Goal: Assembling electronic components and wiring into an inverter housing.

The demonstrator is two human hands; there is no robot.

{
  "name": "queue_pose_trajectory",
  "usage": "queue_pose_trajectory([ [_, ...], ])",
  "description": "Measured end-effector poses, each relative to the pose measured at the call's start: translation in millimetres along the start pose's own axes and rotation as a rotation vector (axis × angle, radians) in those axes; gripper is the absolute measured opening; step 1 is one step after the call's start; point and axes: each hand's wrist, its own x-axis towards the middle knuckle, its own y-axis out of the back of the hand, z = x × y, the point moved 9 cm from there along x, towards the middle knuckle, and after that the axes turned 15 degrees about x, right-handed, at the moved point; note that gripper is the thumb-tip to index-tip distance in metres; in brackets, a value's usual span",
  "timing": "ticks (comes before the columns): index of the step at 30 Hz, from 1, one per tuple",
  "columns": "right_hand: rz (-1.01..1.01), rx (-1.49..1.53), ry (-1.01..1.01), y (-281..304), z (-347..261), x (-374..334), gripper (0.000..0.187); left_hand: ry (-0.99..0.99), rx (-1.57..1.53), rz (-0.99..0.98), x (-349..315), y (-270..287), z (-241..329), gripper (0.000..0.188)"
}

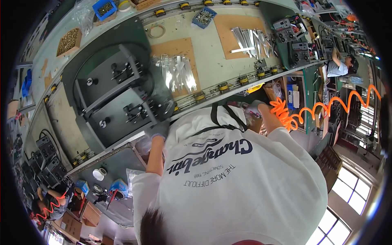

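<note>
Upper left: cardboard tray (pixel 70 53) of brass-coloured bits (pixel 68 41), clear plastic bag (pixel 84 18), blue bin (pixel 96 12). Bright windows (pixel 352 188) lower right.

T-shirt (pixel 261 196): white, loose, creased
Sleeves (pixel 146 192): short, wide, also white
Front print (pixel 210 154): dark navy, large flowing script with smaller block lettering above and below, plus a swooping underline
Straps (pixel 214 116): narrow, black, at the waist
Left hand (pixel 159 130): grey glove (pixel 161 128), wrist-length
Right hand (pixel 254 108): greyish glove, blurred
</note>
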Motion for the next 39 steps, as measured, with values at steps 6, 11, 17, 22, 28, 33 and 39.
queue_pose_trajectory([
  [6,0.061,0.150,0.065,38,-1,13,0.039,-0.600,0.965,0.240,-1,-47,26,0.042],
  [11,0.095,-0.024,0.064,32,29,36,0.040,-0.395,1.253,-0.074,-9,-58,50,0.051],
  [17,0.153,-0.284,0.133,33,17,60,0.040,-0.433,1.193,-0.241,-14,-71,62,0.043],
  [22,0.221,-0.489,0.245,28,-41,78,0.041,-0.282,1.289,-0.497,-23,-71,96,0.041],
  [28,0.351,-0.217,0.348,33,-111,-32,0.043,-0.071,1.217,-0.474,-44,-63,273,0.038],
  [33,0.237,0.870,0.771,26,-154,-27,0.042,-0.300,0.552,-0.151,5,-158,310,0.051],
  [39,-0.434,1.478,0.464,-49,-146,118,0.048,-0.019,0.363,-0.290,40,-261,301,0.055],
])
